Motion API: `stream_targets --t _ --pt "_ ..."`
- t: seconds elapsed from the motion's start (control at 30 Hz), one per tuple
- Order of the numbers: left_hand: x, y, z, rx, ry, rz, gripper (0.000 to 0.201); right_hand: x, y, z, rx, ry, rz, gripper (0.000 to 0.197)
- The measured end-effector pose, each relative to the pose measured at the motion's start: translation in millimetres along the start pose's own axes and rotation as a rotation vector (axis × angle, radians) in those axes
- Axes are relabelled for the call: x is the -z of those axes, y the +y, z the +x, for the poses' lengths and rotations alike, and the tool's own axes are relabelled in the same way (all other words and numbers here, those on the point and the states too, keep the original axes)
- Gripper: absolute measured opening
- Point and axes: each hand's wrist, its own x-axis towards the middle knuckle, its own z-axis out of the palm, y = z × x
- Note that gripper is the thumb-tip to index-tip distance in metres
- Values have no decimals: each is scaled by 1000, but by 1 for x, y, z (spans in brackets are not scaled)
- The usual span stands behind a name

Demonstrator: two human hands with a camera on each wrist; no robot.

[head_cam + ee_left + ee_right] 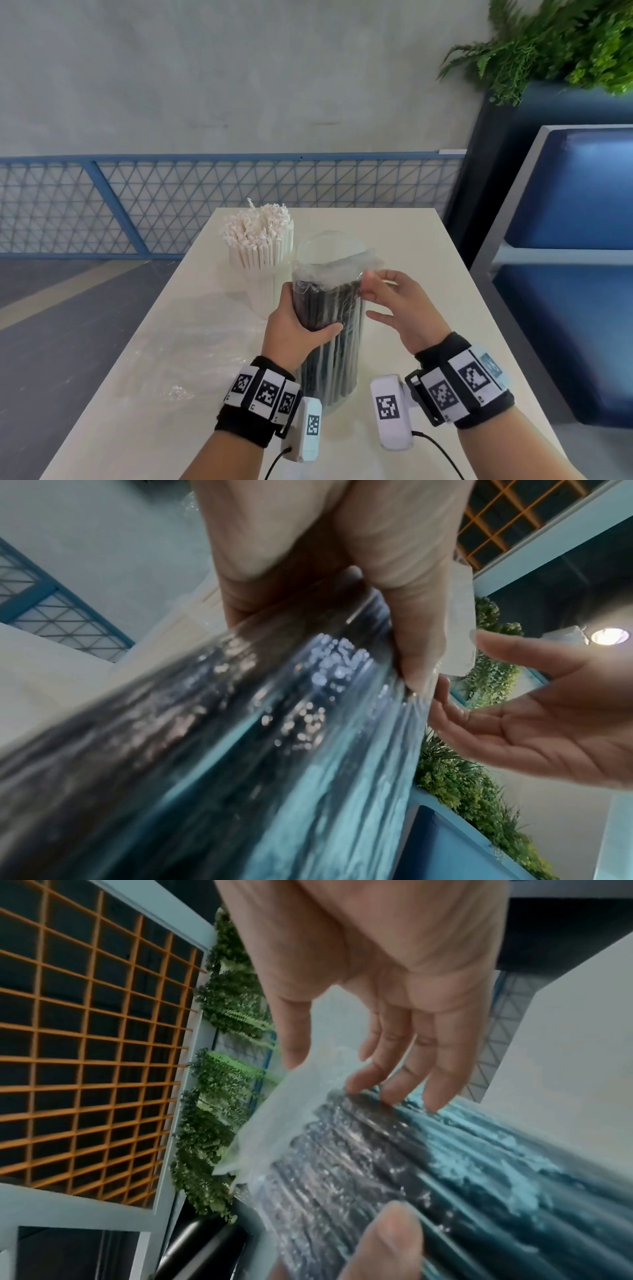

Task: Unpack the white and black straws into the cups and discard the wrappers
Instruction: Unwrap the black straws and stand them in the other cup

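Observation:
A bundle of black straws (332, 363) in clear plastic wrap stands upright on the table. My left hand (305, 322) grips its middle, thumb in front. My right hand (387, 298) is at the bundle's upper right, with straight fingertips touching the loose wrapper top (339, 274) and the thumb apart below. The left wrist view shows my left hand (342, 547) round the bundle (240, 723). In the right wrist view my right fingers (394, 1085) lie on the wrapper flap (284, 1110). White straws (260, 236) fill a white cup (263, 291). A clear cup rim (329, 238) shows behind the bundle's top.
An empty clear wrapper (171, 377) lies flat on the white table (428, 274) to the left. Beyond the table runs a blue mesh railing (171, 198). A blue bench (565, 205) and a green plant (565, 41) stand on the right.

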Motion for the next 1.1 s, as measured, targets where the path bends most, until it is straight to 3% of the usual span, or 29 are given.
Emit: stream_targets --t 0.1,0.2,0.37,0.47,0.63,0.73,0.8,0.87,0.97,1.1 --pt "0 0 0 -11 -25 16 66 -5 -5 -5 74 -81 -60 20" --pt "2 4 -1 -30 -62 19 66 -7 -15 -6 274 -136 -113 17" --pt "15 19 0 -89 -78 -9 66 -9 -31 4 680 10 -825 19" --pt "32 27 6 -125 -81 -42 63 -12 -42 10 760 35 -904 32" --pt "65 23 20 -191 -112 -67 70 -34 -63 16 750 6 -849 16" --pt "82 6 28 -174 -146 -86 77 -52 -64 20 710 -95 -1002 59" --pt "90 -6 31 -147 -156 -78 79 -66 -62 22 709 -150 -1080 77" --pt "95 -19 32 -118 -146 -89 72 -77 -59 23 722 -182 -1012 68" --pt "103 -38 35 -84 -138 -120 70 -93 -55 26 728 -215 -1070 32" --pt "105 -57 37 -59 -161 -130 75 -112 -47 31 683 -288 -1438 36"
